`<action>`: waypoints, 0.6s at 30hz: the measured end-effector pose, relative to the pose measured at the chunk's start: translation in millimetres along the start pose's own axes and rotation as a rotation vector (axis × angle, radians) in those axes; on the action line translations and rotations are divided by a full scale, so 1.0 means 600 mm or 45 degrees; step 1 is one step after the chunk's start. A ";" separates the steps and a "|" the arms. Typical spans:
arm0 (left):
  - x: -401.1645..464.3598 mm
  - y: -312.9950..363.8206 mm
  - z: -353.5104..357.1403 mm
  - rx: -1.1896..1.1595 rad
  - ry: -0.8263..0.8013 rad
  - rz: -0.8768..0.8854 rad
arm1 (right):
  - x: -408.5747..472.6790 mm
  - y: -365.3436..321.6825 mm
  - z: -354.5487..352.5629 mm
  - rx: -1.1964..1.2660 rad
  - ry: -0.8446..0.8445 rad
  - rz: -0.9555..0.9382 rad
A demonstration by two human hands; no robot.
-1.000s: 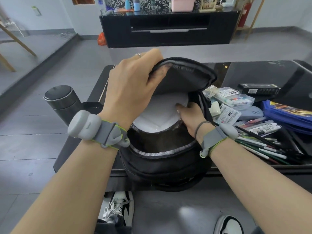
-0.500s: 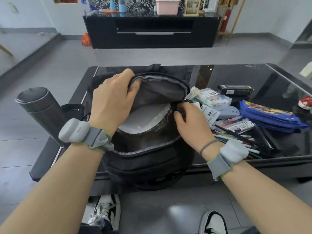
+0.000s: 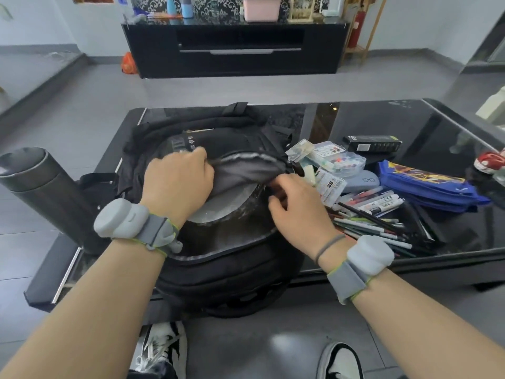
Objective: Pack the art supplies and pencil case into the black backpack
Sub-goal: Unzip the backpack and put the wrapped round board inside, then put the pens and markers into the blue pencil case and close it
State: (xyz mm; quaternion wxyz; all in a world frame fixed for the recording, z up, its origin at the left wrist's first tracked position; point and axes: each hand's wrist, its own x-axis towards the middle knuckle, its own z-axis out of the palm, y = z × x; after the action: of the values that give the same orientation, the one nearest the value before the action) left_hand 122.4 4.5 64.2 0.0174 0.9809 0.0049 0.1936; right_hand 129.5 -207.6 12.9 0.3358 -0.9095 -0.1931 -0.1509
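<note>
Grey floor runs wide and bare beyond a glossy black desk [image 3: 382, 124], with a long black cabinet [image 3: 235, 47] against the far wall. On the desk's near edge lies the black backpack [image 3: 218, 272], its bottom hanging past the rim toward the person's shoes [image 3: 164, 348]; the far right half of the desk surface is open. The backpack's main compartment gapes, and a white sheet-like thing [image 3: 218, 209] shows inside against the far wall of the bag; what it is cannot be told. The left hand [image 3: 177, 184] grips the upper flap [image 3: 246, 170] at the zipper edge, fingers curled over the fabric. The right hand [image 3: 297, 203] is at the right end of the opening with its fingers bent in at the rim; whether it pinches the zipper or only touches the fabric cannot be told. Just right of the bag the art supplies lie crowded together: a clear plastic box of coloured pieces [image 3: 341, 160], small packets [image 3: 328, 187], a pale blue glasses case [image 3: 360, 181], a heap of markers and pens [image 3: 374, 214] reaching to the near edge, and a blue pencil case [image 3: 429, 187] farther right. A black box [image 3: 371, 144] lies behind them. Left of the bag a dark flask [image 3: 46, 192] sticks out past the desk's left edge. A red and white object [image 3: 489, 162] sits at the far right.
</note>
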 end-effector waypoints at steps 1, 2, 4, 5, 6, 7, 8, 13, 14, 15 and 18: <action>-0.002 0.003 0.006 0.006 -0.149 -0.024 | -0.002 -0.003 0.003 -0.014 -0.014 -0.011; -0.003 0.007 0.009 0.003 -0.274 -0.043 | -0.002 -0.003 0.003 -0.018 -0.019 -0.003; -0.005 0.018 0.009 -0.007 -0.362 -0.041 | -0.001 0.001 -0.003 -0.010 -0.024 0.048; -0.005 0.025 0.007 -0.010 -0.353 -0.031 | -0.001 0.005 -0.010 -0.002 -0.027 0.073; -0.004 0.033 0.003 -0.029 -0.329 -0.023 | 0.000 0.010 -0.016 0.002 -0.026 0.090; -0.003 0.041 -0.002 -0.069 -0.300 -0.014 | 0.000 0.014 -0.023 0.000 -0.024 0.101; -0.002 0.052 -0.006 -0.123 -0.271 0.005 | 0.000 0.019 -0.030 -0.011 -0.019 0.113; -0.008 0.146 -0.013 -0.306 -0.132 0.199 | -0.007 0.065 -0.068 -0.072 0.033 0.308; -0.012 0.166 -0.010 -0.328 -0.100 0.236 | -0.009 0.077 -0.074 -0.088 0.039 0.334; -0.014 0.186 -0.004 -0.353 -0.076 0.280 | -0.011 0.090 -0.080 -0.100 0.044 0.350; -0.021 0.244 0.023 -0.410 -0.086 0.446 | -0.019 0.141 -0.104 -0.185 0.057 0.390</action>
State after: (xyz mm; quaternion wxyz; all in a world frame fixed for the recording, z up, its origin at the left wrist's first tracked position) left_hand 116.5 -142.7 52.0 0.1400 0.9573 -0.1968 0.1591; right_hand 148.8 -311.1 7.3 0.2923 -0.9466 -0.0334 -0.1317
